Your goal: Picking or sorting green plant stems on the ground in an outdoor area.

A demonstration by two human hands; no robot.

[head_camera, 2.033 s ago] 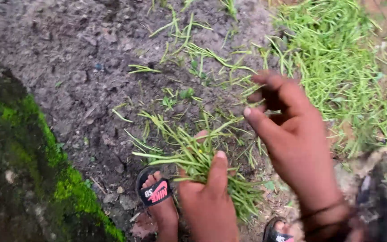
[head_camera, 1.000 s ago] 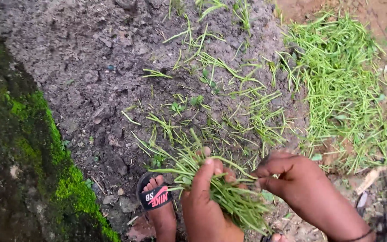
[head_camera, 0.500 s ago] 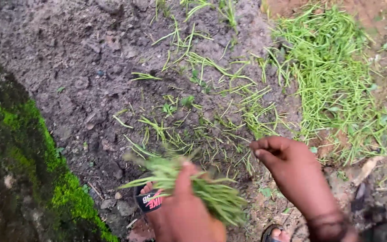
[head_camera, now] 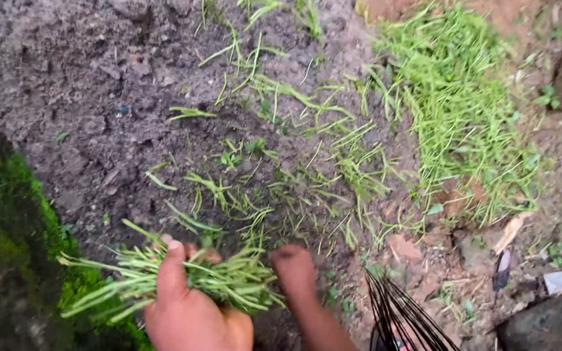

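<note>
I use the bunch of grass [head_camera: 183, 279] as my landmark. Far to the left of it I see a dark wall with bright green moss [head_camera: 14, 221] on it. The moss goes down past the left tips of the bunch.

The bunch of grass is low in the picture, and its thin green blades stick out to the left and to the right. My left hand [head_camera: 190, 312] holds it from below. The grip is pressed together around the bunch, with the thumb [head_camera: 172, 270] lying over the top of the blades.

Just to the right of the bunch is my right hand [head_camera: 294, 270]. It is down at the soil and looks closed like a fist. It is blurry, so I cannot tell if it pinches anything.

Above the bunch is dark soil [head_camera: 86, 84] with loose grass blades [head_camera: 294, 182] lying on it. To the right of the bunch and low down, some thin black strands [head_camera: 401, 318] hang in front of the camera. Far up and to the right of the bunch lies a big patch of cut grass [head_camera: 463, 123].
</note>
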